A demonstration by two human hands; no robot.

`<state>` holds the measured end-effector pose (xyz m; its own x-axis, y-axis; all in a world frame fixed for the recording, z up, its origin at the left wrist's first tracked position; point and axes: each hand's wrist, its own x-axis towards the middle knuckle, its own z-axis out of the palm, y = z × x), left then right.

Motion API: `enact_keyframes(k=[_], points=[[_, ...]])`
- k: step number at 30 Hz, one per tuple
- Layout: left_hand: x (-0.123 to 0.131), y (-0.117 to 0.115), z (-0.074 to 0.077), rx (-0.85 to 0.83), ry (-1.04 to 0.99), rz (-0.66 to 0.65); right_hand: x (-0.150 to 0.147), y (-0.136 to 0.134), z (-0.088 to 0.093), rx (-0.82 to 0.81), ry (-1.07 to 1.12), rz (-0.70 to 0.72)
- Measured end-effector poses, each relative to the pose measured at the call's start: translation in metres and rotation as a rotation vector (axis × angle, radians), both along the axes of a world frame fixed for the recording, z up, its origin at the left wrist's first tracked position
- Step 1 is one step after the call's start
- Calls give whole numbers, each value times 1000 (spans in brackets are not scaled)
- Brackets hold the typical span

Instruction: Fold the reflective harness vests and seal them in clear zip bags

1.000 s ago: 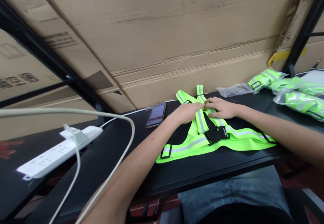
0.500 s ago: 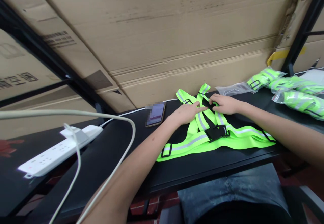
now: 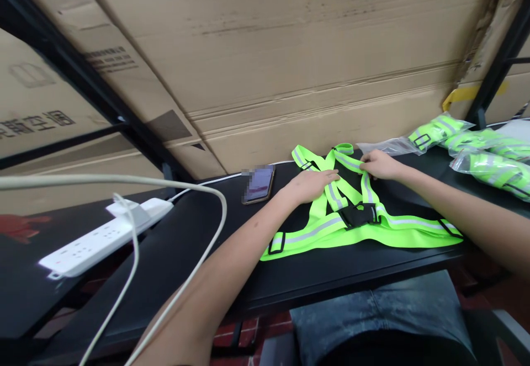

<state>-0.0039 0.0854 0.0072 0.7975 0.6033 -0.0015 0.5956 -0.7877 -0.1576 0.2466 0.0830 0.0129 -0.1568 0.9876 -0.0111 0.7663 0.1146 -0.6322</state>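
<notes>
A neon-green reflective safety vest [image 3: 327, 228] made of straps with grey bands and a black buckle [image 3: 359, 215] lies flat on the black table [image 3: 232, 255]. My left hand [image 3: 312, 184] rests palm down on the left shoulder strap, fingers stretched out. My right hand [image 3: 379, 164] pinches the right shoulder strap near its top, fingers curled on the fabric. The two straps spread apart in a V between my hands.
A phone [image 3: 259, 184] lies left of the vest. A white power strip [image 3: 103, 237] and cables [image 3: 199, 255] sit at the left. Bagged folded vests [image 3: 476, 150] and an empty plastic bag [image 3: 385, 146] lie at the right. Cardboard boxes [image 3: 269, 57] stand behind.
My right hand has moved right and away from the left hand, pulling the right strap outward. The straps, crossed before, now lie spread apart.
</notes>
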Motion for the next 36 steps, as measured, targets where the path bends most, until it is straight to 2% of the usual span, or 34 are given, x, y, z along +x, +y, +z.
enact_keyframes(k=[3, 5, 9, 11, 16, 21, 23, 25, 32, 36], points=[[2, -1, 0, -23, -9, 21, 0, -1, 1, -64, 219, -8], [3, -1, 0, -14, -8, 10, -1, -1, 0, -27, 235, -19], [7, -2, 3, 46, 54, -18, -3, -1, -4, 205, -56, -22], [8, -2, 4, 63, 95, -18, -3, -1, -8, 266, -189, 19], [10, -5, 6, 77, 94, 3, -1, 0, -17, 375, -340, 213], [5, -7, 9, 102, 15, 23, -5, -7, -6, 612, -344, 515], [3, -5, 11, 117, -59, 22, -10, -13, 0, 572, -343, 633], [4, -4, 12, 124, -124, -15, -15, -18, 4, 493, -329, 687], [14, -3, -2, -145, -243, -201, -8, -23, 10, 280, -88, 677], [11, -2, -6, -148, -269, -234, 1, -23, 15, 154, -71, 679]])
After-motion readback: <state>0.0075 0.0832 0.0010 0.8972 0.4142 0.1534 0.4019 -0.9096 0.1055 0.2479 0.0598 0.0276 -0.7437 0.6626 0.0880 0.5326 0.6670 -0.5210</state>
